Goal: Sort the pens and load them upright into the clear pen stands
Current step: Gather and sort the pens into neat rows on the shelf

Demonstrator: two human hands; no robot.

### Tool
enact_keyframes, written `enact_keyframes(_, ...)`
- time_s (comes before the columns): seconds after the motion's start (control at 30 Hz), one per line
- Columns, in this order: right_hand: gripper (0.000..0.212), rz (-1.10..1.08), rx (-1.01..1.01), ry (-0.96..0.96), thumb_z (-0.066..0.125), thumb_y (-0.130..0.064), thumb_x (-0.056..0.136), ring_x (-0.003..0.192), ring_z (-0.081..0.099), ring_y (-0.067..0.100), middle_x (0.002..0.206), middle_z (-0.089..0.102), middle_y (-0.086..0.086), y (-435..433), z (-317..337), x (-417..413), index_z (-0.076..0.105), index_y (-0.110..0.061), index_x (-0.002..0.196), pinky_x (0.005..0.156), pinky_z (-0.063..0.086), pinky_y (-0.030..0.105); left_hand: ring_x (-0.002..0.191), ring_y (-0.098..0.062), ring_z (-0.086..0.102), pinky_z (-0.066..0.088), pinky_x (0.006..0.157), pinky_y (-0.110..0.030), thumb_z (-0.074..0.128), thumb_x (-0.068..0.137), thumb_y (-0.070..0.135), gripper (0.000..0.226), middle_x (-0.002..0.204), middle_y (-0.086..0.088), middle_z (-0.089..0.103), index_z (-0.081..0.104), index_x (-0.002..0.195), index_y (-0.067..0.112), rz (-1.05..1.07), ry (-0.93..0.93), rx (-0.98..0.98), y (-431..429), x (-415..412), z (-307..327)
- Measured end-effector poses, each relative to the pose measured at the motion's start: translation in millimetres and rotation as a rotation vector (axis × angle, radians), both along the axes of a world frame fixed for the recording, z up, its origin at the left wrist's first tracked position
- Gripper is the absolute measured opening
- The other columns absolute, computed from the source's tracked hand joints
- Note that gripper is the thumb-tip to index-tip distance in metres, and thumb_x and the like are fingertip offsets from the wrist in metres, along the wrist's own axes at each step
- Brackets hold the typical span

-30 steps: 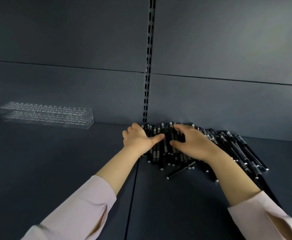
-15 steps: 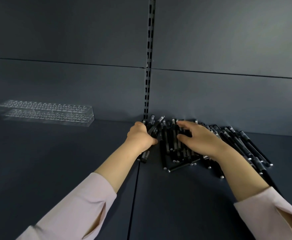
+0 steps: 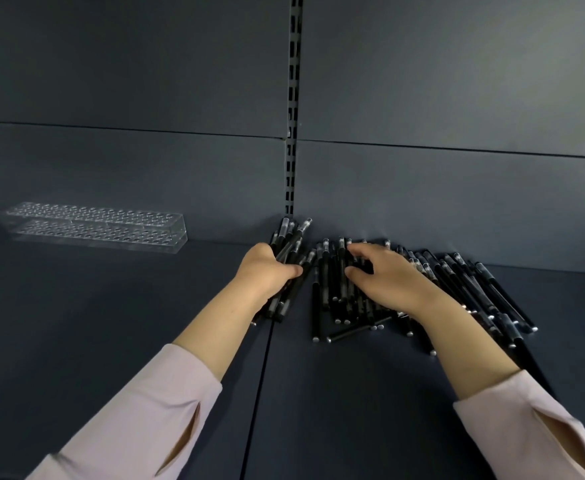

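A dark blue-grey shelf (image 3: 111,323) is bounded at the rear by a wall (image 3: 457,98) of the same colour, divided by a slotted metal strip (image 3: 294,133). A clear pen stand (image 3: 93,226) is placed at the left, against the wall, well apart from both hands. A pile of black pens (image 3: 457,282) is spread flat right of centre. A bundle of pens (image 3: 291,244) is gripped by the left hand (image 3: 266,271), fingers curled round it and thumb pressed on top. The right hand (image 3: 384,275) is rested on the pile, fingers loosely bent and spread, tips touching pens.
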State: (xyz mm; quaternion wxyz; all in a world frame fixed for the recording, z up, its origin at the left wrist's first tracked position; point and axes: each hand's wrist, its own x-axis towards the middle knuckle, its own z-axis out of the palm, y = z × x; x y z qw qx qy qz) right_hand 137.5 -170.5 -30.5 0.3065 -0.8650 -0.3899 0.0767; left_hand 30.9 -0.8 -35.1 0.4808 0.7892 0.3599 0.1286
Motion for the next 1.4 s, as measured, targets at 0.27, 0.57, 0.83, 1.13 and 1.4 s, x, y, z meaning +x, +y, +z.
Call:
enact_keyframes(0.27,0.034,-0.030,0.208,-0.159,0.053,-0.024,0.097,0.116,0.054,0.012,0.126,0.060,0.002,4,14,-16,0.058,-0.017,0.129,0.088,0.032,0.007,0.067,-0.012,0.073,0.056,0.055,-0.019,0.071,0.089,0.013,0.020,0.084,-0.007,0.077,0.069,0.102,-0.003,-0.015,-0.252,-0.362,-2,-33,32)
enact_keyframes(0.57,0.012,0.189,0.517,0.553,0.071,-0.032,0.085,0.068,0.060,0.003,0.079,0.070,-0.008,70,58,-109,0.074,-0.022,0.091,0.068,0.051,0.019,0.088,-0.016,0.074,0.058,0.065,-0.021,0.072,0.086,0.016,0.018,0.096,-0.008,0.077,0.074,0.101,0.006,-0.197,-0.394,-0.503,21,-143,60)
enact_keyframes(0.83,0.004,0.173,0.468,0.610,0.070,-0.020,0.087,0.063,0.059,0.003,0.075,0.071,-0.006,176,56,-210,0.073,-0.018,0.086,0.061,0.050,0.019,0.089,-0.016,0.074,0.057,0.064,-0.020,0.068,0.090,0.015,0.020,0.097,-0.007,0.077,0.071,0.108,0.009,-0.216,-0.412,-0.451,123,-256,58)
enact_keyframes(1.13,0.006,0.042,0.660,0.802,0.059,-0.017,0.095,0.061,0.064,0.010,0.084,0.065,0.002,288,50,-290,0.064,-0.015,0.095,0.056,0.052,0.022,0.085,-0.025,0.075,0.059,0.058,-0.029,0.068,0.090,0.014,0.022,0.096,-0.009,0.077,0.067,0.110,0.004,-0.085,-0.370,-0.565,232,-338,55)
enact_keyframes(1.4,0.007,0.068,0.710,0.826,0.054,-0.013,0.097,0.057,0.057,0.010,0.090,0.070,0.007,393,49,-321,0.061,-0.013,0.099,0.057,0.053,0.022,0.079,-0.012,0.074,0.059,0.058,-0.024,0.063,0.091,0.001,0.015,0.100,-0.007,0.077,0.066,0.106,-0.001,0.165,-0.494,-0.607,328,-380,46)
